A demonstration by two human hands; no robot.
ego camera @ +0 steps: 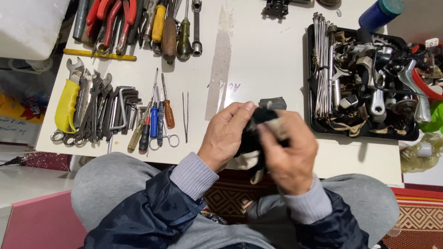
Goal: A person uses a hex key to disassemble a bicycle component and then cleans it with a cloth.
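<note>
Head view: we clamp both hands, left hand (226, 138) and right hand (290, 154), together on a dark glove (258, 133); better pull steadily.

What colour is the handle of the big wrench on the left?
Yellow handle, clearest in the head view.

White table (272, 50) fills most of the view, evenly lit. Near it on the floor there's a red patterned rug (415, 212), plus a pink panel (37, 221) near left.
</note>
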